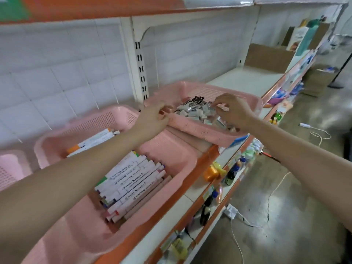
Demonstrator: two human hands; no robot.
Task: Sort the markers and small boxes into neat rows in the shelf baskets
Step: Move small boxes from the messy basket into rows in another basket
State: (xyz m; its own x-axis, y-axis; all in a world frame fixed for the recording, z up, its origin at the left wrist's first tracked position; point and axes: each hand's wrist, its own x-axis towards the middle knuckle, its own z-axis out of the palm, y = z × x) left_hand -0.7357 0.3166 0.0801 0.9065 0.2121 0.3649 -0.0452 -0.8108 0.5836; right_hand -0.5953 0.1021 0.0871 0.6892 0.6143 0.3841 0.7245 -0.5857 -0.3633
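Blurred: small boxes [194, 112], a grey-white jumble, labels unreadable.
Left hand [152, 117]: grips rim of far basket [200, 132].
Right hand [233, 111]: pinches one of them.
Markers [131, 180]: white, rowed in near basket [171, 145].

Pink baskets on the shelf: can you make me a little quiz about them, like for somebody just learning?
1. True or false: the markers lie side by side in the near basket.
2. What does the right hand pinch at? A. a marker B. the small boxes C. a bottle
3. Fill in: the far basket holding the boxes is coloured ____.
Key: 1 true; 2 B; 3 pink.
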